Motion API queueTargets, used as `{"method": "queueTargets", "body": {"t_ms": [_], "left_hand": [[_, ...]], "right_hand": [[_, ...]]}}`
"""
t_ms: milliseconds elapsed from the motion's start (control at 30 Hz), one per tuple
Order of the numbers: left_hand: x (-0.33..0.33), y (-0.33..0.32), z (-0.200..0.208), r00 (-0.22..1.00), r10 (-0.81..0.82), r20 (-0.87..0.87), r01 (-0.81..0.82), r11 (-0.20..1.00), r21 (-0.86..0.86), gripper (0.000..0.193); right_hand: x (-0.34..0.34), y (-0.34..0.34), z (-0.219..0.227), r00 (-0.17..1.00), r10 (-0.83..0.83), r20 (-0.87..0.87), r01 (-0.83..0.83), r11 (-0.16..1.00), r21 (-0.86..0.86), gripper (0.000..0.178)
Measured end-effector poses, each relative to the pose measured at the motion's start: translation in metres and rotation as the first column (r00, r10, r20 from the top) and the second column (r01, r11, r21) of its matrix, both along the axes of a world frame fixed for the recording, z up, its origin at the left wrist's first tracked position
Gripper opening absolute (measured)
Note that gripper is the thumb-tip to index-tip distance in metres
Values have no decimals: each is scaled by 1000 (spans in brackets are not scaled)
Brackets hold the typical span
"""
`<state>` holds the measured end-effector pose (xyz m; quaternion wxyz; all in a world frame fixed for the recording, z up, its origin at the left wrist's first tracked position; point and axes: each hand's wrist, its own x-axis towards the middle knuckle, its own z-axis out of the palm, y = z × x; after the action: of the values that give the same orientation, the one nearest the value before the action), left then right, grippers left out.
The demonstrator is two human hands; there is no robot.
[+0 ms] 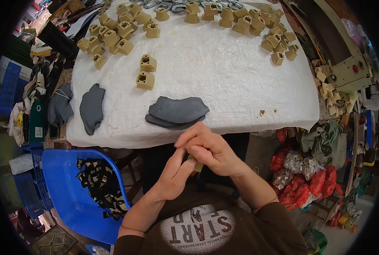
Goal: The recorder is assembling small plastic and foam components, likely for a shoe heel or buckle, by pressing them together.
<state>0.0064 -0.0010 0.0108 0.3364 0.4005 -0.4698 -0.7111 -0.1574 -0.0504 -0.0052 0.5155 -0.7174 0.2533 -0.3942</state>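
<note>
My left hand (173, 173) and my right hand (210, 149) meet in front of my body, just off the table's near edge. Their fingers close together round a beige block heel (199, 167); only a small part of it shows below the fingers. Just beyond my knuckles lies a small stack of dark grey leather-like pieces (179, 109). Two more beige block heels (145, 80) stand one behind the other farther up the table, their hollow socketed ends showing. Another stack of dark grey pieces (92, 108) lies toward the left edge.
A white woven sheet (223, 76) covers the table. Many beige heels (111, 38) cluster along its far side, near grey ring-shaped parts (179, 7). A blue tub (62, 191) with black-and-beige pieces stands at lower left. Red plastic bags (298, 193) sit at right, below a machine (351, 72).
</note>
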Motion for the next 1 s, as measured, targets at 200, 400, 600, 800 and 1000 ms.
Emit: {"method": "queueTargets", "body": {"t_ms": [200, 400, 600, 800, 1000], "left_hand": [[-7, -1, -14, 954, 225, -199, -227, 974, 12, 42], [-7, 1, -16, 909, 349, -229, -331, 937, 114, 41], [0, 4, -27, 917, 380, -120, -389, 918, -71, 35], [55, 10, -35, 761, 648, -35, -648, 757, -83, 31], [172, 51, -105, 82, 885, 459, -659, 394, -641, 27]], "right_hand": [[16, 27, -17, 936, -140, 324, -10, 907, 421, 42], [26, 28, -2, 954, -190, 232, 44, 853, 521, 41], [43, 30, -4, 950, -312, -11, 310, 941, 137, 34], [29, -2, 2, 919, -379, -109, 342, 905, -254, 28], [13, -31, -3, 750, -554, -363, 321, 783, -533, 21]]}}
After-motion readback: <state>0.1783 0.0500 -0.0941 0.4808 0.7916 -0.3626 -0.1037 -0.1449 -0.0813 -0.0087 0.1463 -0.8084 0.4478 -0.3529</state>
